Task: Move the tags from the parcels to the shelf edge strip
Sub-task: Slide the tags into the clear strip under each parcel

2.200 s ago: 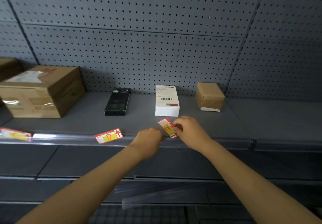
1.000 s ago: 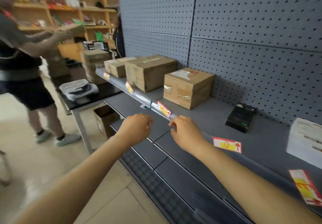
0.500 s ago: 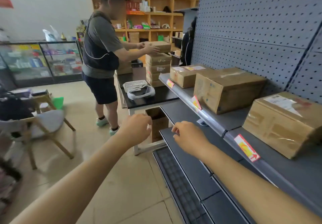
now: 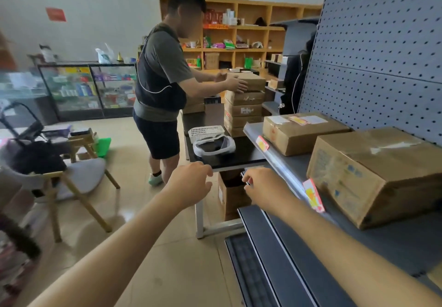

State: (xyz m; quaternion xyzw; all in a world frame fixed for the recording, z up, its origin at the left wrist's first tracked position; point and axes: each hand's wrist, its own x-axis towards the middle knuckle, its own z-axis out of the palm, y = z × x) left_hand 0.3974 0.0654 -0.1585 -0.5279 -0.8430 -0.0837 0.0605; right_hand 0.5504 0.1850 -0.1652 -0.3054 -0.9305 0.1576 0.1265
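Observation:
Two brown parcels stand on the grey shelf at right: a near one (image 4: 380, 175) and a far one (image 4: 299, 132) with a red-and-yellow tag (image 4: 300, 120) on its top. The clear edge strip (image 4: 282, 163) runs along the shelf front and carries a near tag (image 4: 313, 195) and a far tag (image 4: 262, 143). My left hand (image 4: 191, 187) hangs loosely curled in the air left of the shelf, holding nothing. My right hand (image 4: 265, 187) is beside the strip with curled fingers, and nothing shows in it.
A person (image 4: 165, 86) stands ahead, handling stacked boxes (image 4: 244, 108) on a black table (image 4: 227, 158) that also holds a white basket (image 4: 205, 131). A carton (image 4: 229, 196) sits under the table. A chair (image 4: 71, 180) is at left. Lower shelves (image 4: 275, 259) run below my right arm.
My view has swung left along the shelf, away from the small boxes. The tag my right hand held 2.2 s ago is gone from it. Both hands now hang off the shelf.

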